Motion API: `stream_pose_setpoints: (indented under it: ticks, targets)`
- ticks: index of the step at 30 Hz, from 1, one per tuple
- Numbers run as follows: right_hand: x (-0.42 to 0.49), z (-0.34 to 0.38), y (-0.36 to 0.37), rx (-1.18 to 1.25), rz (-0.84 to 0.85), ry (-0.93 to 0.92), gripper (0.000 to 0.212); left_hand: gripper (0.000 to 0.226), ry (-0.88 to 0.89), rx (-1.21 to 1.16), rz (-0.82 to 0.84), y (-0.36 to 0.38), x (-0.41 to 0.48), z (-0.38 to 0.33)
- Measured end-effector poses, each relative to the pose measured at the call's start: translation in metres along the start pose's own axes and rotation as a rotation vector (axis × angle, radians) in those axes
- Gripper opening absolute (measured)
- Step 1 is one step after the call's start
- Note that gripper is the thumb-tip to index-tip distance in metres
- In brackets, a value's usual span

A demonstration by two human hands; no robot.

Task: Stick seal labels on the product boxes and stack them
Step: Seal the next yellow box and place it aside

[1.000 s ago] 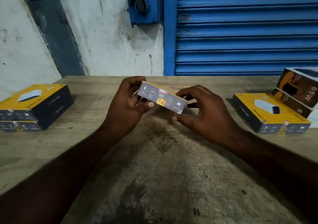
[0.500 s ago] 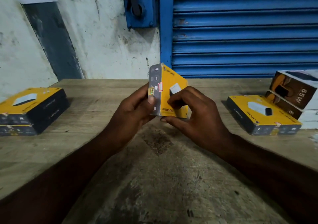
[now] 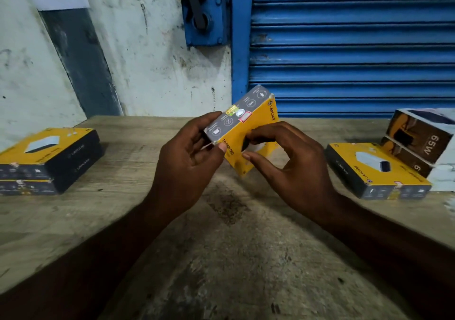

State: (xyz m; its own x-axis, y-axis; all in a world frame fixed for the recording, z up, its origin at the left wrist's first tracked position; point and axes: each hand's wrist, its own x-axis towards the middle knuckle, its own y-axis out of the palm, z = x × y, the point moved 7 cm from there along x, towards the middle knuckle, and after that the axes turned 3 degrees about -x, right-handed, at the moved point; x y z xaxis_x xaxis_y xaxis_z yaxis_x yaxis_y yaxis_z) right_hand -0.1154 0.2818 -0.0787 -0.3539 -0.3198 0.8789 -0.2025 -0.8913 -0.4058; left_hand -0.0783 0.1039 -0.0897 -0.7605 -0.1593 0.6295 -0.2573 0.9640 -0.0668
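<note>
Box turned from grey side facing to tilted, yellow face showing | held above tabletop centre | left grip clasps grey side, right grip pinches yellow face | label wraps edge: seal judged on, left-edge stack next.

wooden table | blue roller shutter | blue crank box | stained white wall

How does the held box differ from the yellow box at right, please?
The held box is tilted, gripped by left hand and right hand; the right box lies flat on the table. The held box's grey side faces up; the right box's yellow face does. Both are yellow.
</note>
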Motion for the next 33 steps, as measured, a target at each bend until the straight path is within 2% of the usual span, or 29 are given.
stream_pose_setpoints:
  ticks: [6, 11, 14, 18, 33]
  targets:
    - [-0.001, 0.002, -0.013, -0.066, -0.152, 0.047, 0.022, 0.045, 0.125, 0.104, -0.071, -0.004, -0.003, -0.017]
    - [0.003, 0.005, -0.023, -0.150, -0.204, 0.038, 0.036, 0.043, 0.122, 0.132, -0.048, -0.004, -0.003, -0.017]
    - [0.009, 0.002, -0.024, -0.129, -0.144, 0.048, 0.045, 0.038, 0.110, 0.124, -0.047, -0.004, -0.002, -0.017]
    - [0.008, -0.001, -0.015, -0.058, -0.009, 0.069, 0.046, 0.033, 0.113, 0.104, -0.038, -0.003, -0.003, -0.017]
    - [0.009, -0.001, -0.013, -0.067, 0.003, 0.162, 0.032, 0.036, 0.174, 0.172, 0.051, 0.001, -0.005, -0.016]
